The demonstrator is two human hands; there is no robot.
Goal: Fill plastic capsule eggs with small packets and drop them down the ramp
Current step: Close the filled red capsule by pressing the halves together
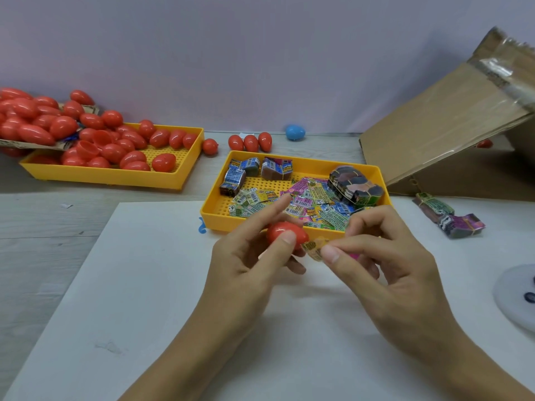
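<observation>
My left hand (246, 256) grips a red capsule egg half (282, 231) over the white sheet, with its index finger pointing up. My right hand (385, 250) pinches a small yellow-green packet (315, 247) at the egg's open end; something pink shows behind its fingers. Just beyond my hands, a yellow tray (220, 206) holds several loose and bundled packets. A second yellow tray (110, 175) at the left is piled with red eggs. The cardboard ramp (443, 123) slopes up at the right.
Three red eggs (250, 141) and a blue egg (295, 132) lie by the back wall. Bundled packets (445, 215) rest right of the packet tray. A white round object (518, 293) sits at the right edge. A white sheet (144, 299) covers the near table.
</observation>
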